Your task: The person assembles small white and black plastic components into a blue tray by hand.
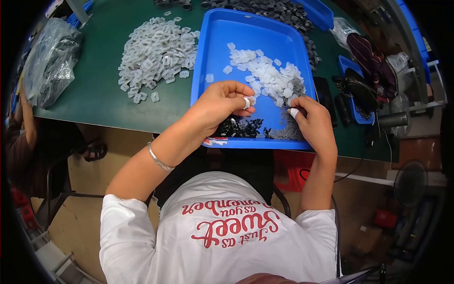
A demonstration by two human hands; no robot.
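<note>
A blue tray [257, 33] lies before me at the table's front edge. In it are a heap of translucent white plastic pieces [272, 75], small grey parts [286, 130] at the right and small black parts [241, 127] at the near left. Over the tray's middle my left hand [226, 100] is closed in a pinch, its thumb wrapped in white tape. What its fingertips hold is too small to name. At the tray's right side my right hand [312, 120], also with a taped thumb, pinches beside the grey parts; anything between its fingers is hidden.
On the green table [101, 85], a large pile of translucent pieces [158, 54] stands left of the tray. Dark parts [269, 10] lie behind it. A plastic bag [52, 61] sits far left; a smaller blue tray [362, 111] is at right. Another person's arm [29, 118] shows at left.
</note>
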